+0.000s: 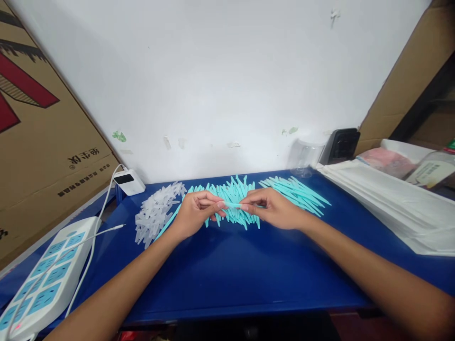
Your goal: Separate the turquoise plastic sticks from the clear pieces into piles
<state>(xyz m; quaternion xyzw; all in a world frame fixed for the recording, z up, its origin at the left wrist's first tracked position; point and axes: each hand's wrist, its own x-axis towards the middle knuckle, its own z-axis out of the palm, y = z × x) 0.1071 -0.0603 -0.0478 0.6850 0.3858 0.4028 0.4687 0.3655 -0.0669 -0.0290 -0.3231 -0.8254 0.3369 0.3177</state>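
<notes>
Sticks lie on the table, right of heaped pieces.

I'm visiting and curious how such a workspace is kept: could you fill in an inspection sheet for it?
Surface: blue tabletop, smooth.
Work pieces: translucent pieces heaped at left; turquoise sticks heaped in the middle, more at right.
Clutter: power strip and white device at left; clear cup and white sheets at right.
Grip: left hand and right hand pinch a single stick between them.
Cables: one from the device; another crosses the strip, its tip loose.
Surroundings: white wall behind, printed cardboard at left.
</notes>
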